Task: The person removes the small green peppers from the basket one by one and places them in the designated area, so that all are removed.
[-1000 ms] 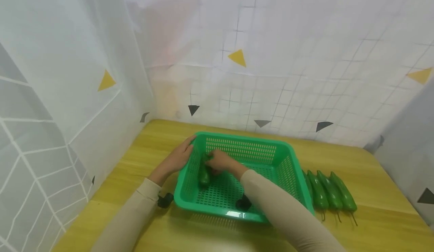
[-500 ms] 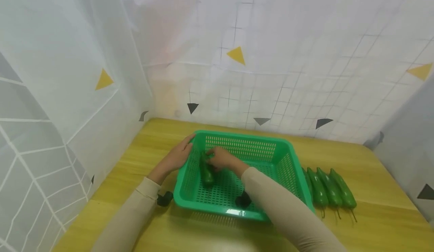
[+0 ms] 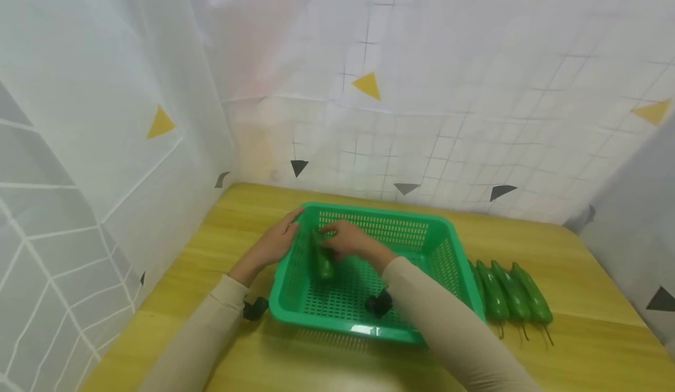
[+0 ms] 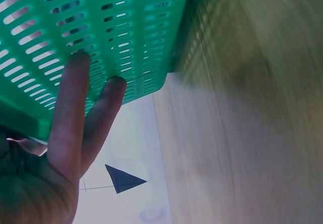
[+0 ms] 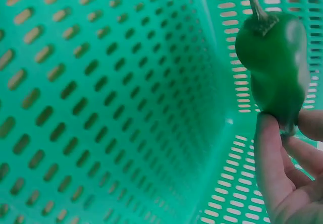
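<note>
A green pepper (image 5: 275, 62) is pinched near its tip between the thumb and fingers of my right hand (image 3: 348, 241). It is held inside the green slotted basket (image 3: 364, 331), close to the left wall, its stem end toward me. In the right wrist view, part of the right hand (image 5: 298, 178) is cut off by the frame edge. My left hand (image 3: 274, 242) rests on the outside of the basket's left wall, near the far corner. In the left wrist view, straight fingers (image 4: 70, 113) touch the slotted outer wall; how the thumb lies is unclear.
Several green peppers (image 3: 514, 292) lie side by side on the wooden table (image 3: 596, 310), right of the basket, stems toward me. Pale patterned sheets (image 3: 327, 122) hang behind the table and along its left. Dark wrist cameras (image 3: 378, 304) sit under both forearms.
My right hand has lifted slightly and moved a little away from me with the pepper, whose stem end has swung a little to the right. The left hand stays at the basket wall.
</note>
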Demonstrator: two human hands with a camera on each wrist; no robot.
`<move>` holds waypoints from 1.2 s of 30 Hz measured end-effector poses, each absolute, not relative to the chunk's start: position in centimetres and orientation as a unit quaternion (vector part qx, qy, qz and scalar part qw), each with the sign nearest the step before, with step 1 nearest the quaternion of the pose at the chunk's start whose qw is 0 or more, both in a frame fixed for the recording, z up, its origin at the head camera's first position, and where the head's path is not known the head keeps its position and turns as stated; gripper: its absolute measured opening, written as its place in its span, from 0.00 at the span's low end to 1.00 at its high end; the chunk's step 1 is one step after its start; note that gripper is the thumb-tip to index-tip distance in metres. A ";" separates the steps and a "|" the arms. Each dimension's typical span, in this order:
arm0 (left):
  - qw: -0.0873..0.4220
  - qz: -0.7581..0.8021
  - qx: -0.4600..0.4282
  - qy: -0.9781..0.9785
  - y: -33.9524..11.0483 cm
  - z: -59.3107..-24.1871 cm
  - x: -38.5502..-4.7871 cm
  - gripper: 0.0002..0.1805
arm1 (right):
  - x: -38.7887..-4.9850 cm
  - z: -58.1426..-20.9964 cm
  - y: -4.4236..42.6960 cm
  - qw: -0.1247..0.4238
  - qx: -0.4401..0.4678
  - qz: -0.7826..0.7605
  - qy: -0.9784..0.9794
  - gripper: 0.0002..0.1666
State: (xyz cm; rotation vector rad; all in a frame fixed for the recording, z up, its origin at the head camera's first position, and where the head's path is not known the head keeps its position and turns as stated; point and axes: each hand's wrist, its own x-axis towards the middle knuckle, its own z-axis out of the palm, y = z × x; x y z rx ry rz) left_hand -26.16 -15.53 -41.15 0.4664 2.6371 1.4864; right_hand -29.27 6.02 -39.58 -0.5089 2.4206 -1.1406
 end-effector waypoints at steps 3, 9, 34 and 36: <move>0.039 0.487 0.154 0.859 -15.4 -41.1 -26.2 0.29 | -29.5 -39.3 6.4 0.207 -0.189 -0.406 0.870 0.27; 0.040 0.497 0.160 0.852 -15.4 -41.3 -26.4 0.29 | -29.7 -38.2 7.2 0.198 -0.191 -0.416 0.867 0.28; 0.043 0.495 0.164 0.852 -15.6 -41.2 -26.2 0.29 | -28.0 -35.6 11.0 0.194 -0.174 -0.472 0.842 0.30; 0.041 0.495 0.166 0.852 -15.6 -41.2 -26.3 0.29 | -27.9 -35.3 11.4 0.193 -0.181 -0.476 0.839 0.29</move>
